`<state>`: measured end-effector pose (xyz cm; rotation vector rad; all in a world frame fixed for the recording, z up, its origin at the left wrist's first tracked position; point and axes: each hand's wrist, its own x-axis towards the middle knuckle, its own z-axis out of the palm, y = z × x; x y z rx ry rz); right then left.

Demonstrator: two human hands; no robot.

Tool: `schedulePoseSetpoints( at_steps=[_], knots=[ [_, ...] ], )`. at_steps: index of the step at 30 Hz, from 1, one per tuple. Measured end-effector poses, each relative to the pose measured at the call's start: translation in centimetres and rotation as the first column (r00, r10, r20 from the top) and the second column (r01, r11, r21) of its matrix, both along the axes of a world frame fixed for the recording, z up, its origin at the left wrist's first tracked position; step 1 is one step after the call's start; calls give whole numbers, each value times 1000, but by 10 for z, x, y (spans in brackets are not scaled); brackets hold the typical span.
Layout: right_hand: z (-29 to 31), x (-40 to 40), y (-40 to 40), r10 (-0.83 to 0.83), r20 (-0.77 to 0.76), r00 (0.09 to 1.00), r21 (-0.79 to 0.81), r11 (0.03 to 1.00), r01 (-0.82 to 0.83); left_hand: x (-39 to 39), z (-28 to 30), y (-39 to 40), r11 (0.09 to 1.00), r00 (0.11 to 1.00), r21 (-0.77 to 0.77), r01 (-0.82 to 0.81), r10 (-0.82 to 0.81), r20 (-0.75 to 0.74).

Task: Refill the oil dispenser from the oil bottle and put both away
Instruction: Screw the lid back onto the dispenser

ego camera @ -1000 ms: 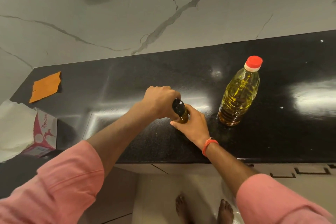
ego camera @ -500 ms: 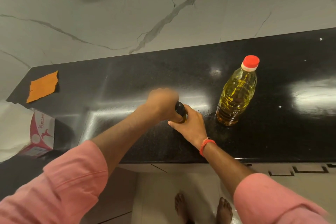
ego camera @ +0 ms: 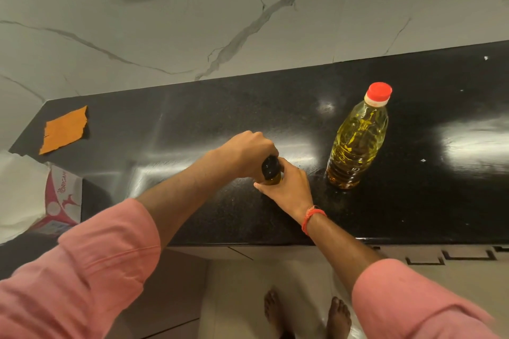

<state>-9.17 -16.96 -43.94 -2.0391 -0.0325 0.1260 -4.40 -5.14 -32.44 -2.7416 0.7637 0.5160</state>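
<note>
A black polished desk (ego camera: 413, 215) is set against a white marbled wall, with an orange cloth (ego camera: 64, 129) laid near its far left corner. The small oil dispenser (ego camera: 271, 172) is stood near the front edge and is gripped low on its body by the right hand (ego camera: 289, 190), whose fingers are wrapped round it. Its dark top is enclosed by the curled fingers of the left hand (ego camera: 248, 151), which is seen to have turned slightly since a second ago, so the cap is judged to be in the course of being unscrewed. The oil bottle (ego camera: 356, 140) is left upright just to the right, its red cap (ego camera: 378, 92) on. No oil is yet poured; the refill is only being prepared.
</note>
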Motion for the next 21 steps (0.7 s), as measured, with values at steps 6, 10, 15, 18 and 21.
schedulePoseSetpoints(
  at_steps=[6, 10, 15, 18, 21],
  knots=[
    [-2, -1, 0, -23, -22, 1000, -18, 1000, 22, -1, 4, 3, 989, 989, 10, 147, -147, -2],
    [-3, -1, -1, -26, -35, 999, -17, 1000, 25, 2, 0, 6, 975, 975, 17, 221, -221, 33],
    [-4, -1, 0, -30, -53, 998, -27, 999, 29, 1, -7, 11, 988, 988, 33, 150, -150, -24],
    [-4, -1, -1, -11, -57, 998, -15, 1000, 11, -2, 3, 0, 986, 985, 40, -162, 164, -53],
    [-3, -1, -1, -5, -40, 999, -30, 1000, 4, -3, 11, -11, 960, 963, 80, -269, 266, 48]
  ],
)
